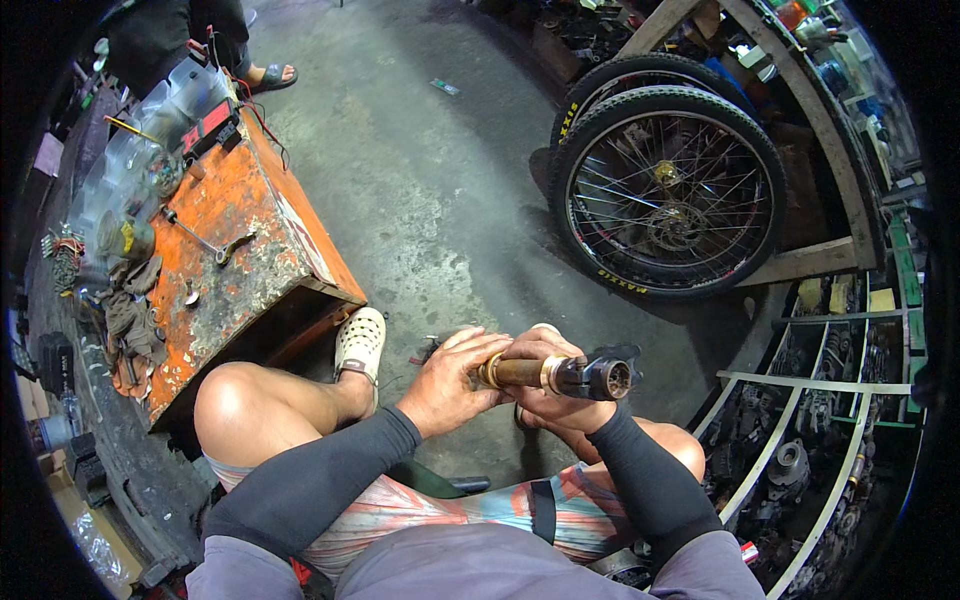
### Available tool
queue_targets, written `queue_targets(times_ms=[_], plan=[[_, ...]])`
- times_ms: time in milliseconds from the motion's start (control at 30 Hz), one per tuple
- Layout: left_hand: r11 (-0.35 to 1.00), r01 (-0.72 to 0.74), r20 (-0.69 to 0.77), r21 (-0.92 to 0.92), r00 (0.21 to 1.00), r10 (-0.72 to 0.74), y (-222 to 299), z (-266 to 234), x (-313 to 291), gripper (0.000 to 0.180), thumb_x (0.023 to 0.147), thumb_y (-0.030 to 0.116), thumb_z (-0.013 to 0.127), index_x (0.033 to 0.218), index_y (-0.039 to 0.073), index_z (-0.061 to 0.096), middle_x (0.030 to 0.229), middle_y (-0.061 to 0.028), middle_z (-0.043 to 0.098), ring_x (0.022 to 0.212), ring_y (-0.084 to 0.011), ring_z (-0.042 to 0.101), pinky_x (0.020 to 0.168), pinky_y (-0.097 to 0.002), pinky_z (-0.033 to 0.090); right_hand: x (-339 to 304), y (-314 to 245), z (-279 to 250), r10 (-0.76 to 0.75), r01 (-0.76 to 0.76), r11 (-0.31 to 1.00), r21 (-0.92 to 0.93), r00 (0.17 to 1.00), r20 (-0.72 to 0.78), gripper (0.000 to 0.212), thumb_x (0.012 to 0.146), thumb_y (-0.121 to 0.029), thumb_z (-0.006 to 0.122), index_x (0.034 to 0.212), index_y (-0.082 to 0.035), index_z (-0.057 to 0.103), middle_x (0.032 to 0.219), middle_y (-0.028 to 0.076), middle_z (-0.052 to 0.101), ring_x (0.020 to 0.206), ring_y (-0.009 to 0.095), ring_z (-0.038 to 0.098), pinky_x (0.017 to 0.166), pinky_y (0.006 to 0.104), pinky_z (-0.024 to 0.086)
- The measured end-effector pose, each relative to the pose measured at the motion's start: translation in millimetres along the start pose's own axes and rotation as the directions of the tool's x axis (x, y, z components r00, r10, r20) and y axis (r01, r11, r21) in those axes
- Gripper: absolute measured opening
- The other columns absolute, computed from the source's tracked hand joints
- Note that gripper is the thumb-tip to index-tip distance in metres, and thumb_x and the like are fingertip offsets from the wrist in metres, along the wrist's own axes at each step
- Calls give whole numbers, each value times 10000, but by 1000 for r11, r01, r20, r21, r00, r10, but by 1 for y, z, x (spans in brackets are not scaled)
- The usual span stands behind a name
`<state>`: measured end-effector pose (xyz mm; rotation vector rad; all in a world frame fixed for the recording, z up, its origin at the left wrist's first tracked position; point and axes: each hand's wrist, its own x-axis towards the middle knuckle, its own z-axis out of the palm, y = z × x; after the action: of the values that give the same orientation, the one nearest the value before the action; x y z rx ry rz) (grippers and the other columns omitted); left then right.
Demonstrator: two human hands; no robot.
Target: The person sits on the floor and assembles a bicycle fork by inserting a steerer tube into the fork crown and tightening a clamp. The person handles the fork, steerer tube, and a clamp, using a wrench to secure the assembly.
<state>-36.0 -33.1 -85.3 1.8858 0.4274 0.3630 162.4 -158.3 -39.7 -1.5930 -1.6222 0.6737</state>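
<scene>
In front of my knees I hold a metal tube-shaped part [523,372] with both hands, lying roughly crosswise. Its middle is brownish with brass-coloured rings, and its right end is a wider black collar with a hollow mouth. My left hand [445,388] is closed at the left end of the part, and its fingers hide that end. Around the middle and underside my right hand [545,390] is wrapped, its thumb side behind the tube and the black collar sticking out past the palm. The exact kind of part cannot be made out.
At left stands a worn orange box [225,215] bearing a wrench [235,248], a ratchet [190,230] and a red-black device [210,130]. Two bicycle wheels [670,195] lean at right. Metal racks [790,470] hold dark parts. Another person's sandalled foot [272,78] shows far left.
</scene>
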Motion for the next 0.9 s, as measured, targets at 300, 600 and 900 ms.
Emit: queue_targets(times_ms=[300,600,900], plan=[[994,-61,-129,93,989,73,2,12,6,550,818,150,884,1340,43,748,1343,-181,770,1346,-393,686,1238,-533,470,6,-20,10,-18,-1,992,-123,987,-158,399,777,-66,915,1120,-79,711,1031,92,683,945,303,698,794,436,572],[996,-64,-161,57,984,72,11,7,12,501,749,99,885,1237,33,791,1274,-208,790,1352,-389,696,1172,-503,539,-1,-19,8,73,-94,986,-140,985,-154,341,809,-125,932,1081,-84,731,1029,87,675,920,311,669,804,439,547],[986,14,-10,-166,1000,-16,8,-3,30,603,843,123,885,1419,45,724,1382,-188,744,1333,-378,690,1165,-465,533,-3,-5,1,211,-217,976,-24,965,-155,335,865,-115,895,1160,-78,740,1069,103,701,1001,307,705,895,420,558]])
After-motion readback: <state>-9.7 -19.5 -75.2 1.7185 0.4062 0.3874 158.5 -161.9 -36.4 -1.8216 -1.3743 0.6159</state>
